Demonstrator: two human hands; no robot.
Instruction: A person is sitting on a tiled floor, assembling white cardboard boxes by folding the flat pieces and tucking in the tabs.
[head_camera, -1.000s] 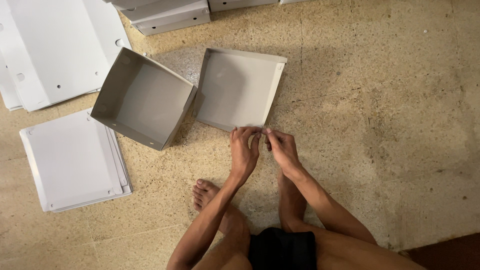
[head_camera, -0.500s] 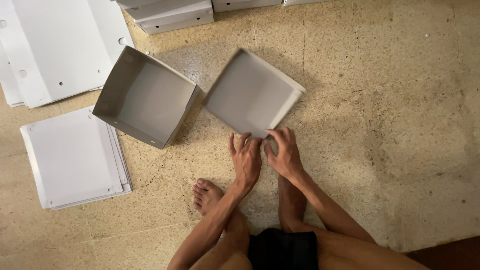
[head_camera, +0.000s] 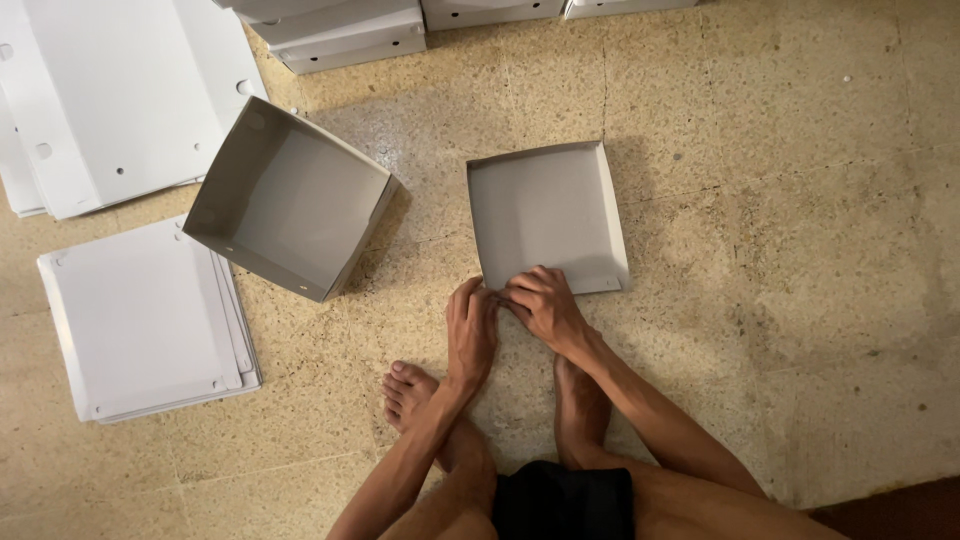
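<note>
Head view: shallow grey tray (head_camera: 545, 210) is pinched at its six o'clock edge by left hand (head_camera: 470, 330) and right hand (head_camera: 545, 305); deeper folded box (head_camera: 290, 200) lies finished at nine o'clock; flat sheets (head_camera: 140, 320) remain unfolded.

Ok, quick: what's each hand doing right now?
Left hand: fingers pressed on the near corner of the shallow grey tray, grip unclear.
Right hand: curled over the same near edge, pinching it.

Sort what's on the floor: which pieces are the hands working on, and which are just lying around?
In hand: shallow grey tray, left hand and right hand on its near edge.
Lying about: deep grey box, flat white sheets, larger white sheets, stacked boxes.
</note>
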